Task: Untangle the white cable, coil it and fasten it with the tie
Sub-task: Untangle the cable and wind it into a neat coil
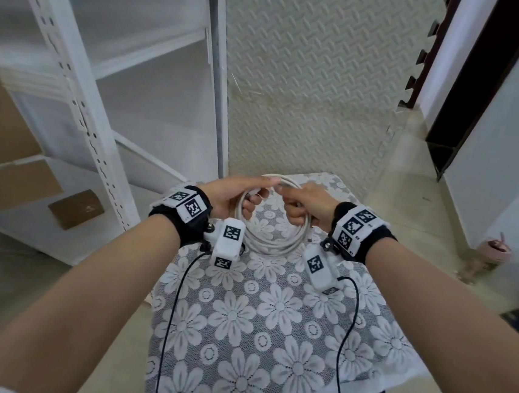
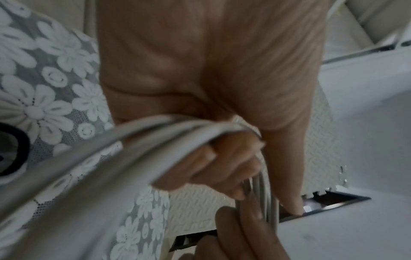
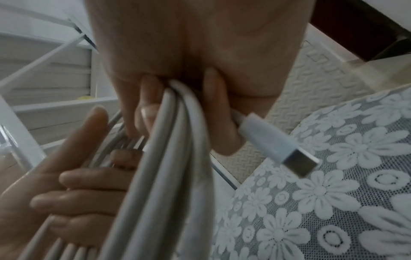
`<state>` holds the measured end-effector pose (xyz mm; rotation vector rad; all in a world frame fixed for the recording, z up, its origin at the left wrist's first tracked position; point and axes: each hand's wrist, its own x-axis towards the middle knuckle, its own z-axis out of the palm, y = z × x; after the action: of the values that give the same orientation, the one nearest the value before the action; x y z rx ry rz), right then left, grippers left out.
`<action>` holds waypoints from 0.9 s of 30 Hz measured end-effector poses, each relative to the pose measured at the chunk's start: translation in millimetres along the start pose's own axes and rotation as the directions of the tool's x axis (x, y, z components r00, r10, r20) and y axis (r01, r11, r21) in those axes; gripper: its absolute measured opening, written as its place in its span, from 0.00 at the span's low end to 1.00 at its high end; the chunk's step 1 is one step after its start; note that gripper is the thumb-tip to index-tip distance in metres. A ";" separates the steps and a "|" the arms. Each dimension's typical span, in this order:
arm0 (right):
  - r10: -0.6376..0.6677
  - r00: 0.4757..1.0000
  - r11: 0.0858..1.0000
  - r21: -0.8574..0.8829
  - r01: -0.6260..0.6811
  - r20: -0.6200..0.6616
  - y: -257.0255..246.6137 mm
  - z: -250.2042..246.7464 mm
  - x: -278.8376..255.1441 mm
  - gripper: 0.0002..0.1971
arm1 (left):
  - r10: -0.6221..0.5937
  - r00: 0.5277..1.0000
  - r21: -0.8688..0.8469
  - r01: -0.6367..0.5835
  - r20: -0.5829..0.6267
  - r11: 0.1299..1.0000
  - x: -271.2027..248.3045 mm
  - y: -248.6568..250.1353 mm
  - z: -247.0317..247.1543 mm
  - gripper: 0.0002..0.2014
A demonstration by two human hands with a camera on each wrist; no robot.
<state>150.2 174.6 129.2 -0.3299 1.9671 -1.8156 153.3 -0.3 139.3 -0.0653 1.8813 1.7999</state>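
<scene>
The white cable [image 1: 271, 243] is wound into a round coil of several loops, held just above the table's lace flower cloth [image 1: 271, 324]. My left hand [image 1: 250, 197] grips the coil's left side, fingers curled round the strands [image 2: 155, 149], thumb on top. My right hand [image 1: 293, 207] grips the right side, with the bundle [image 3: 169, 158] running through its curled fingers. A white plug with a metal tip [image 3: 286, 149] sticks out past the right thumb. The hands meet at the top of the coil. I see no tie in any view.
A white metal shelf rack [image 1: 103, 92] stands close on the left with cardboard boxes [image 1: 5, 153] beside it. An embossed floor mat [image 1: 310, 84] lies beyond the small table. A dark door frame [image 1: 471, 90] and a pink cup [image 1: 494, 247] are at the right. Black camera leads [image 1: 175, 299] hang over the cloth.
</scene>
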 end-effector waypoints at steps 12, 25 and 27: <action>-0.005 0.998 0.995 0.097 0.010 -0.056 0.8 -3.5 9.2 0.19 | 0.105 0.994 -0.123 -0.104 0.001 0.987 5.4 -0.9 4.6 0.27; 0.052 0.998 0.987 0.156 -0.048 -0.021 10.2 1.2 23.0 0.18 | 0.060 0.997 0.000 -0.060 -0.037 0.998 11.0 -5.0 0.0 0.18; 0.089 0.996 0.991 0.099 -0.090 0.017 13.5 2.9 26.1 0.15 | 0.059 0.998 0.118 -0.058 -0.010 0.991 11.9 -6.5 -3.7 0.14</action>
<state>130.3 161.5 111.7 -0.2169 1.8453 -1.8417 144.4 -0.8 128.4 0.0208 2.0142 1.7262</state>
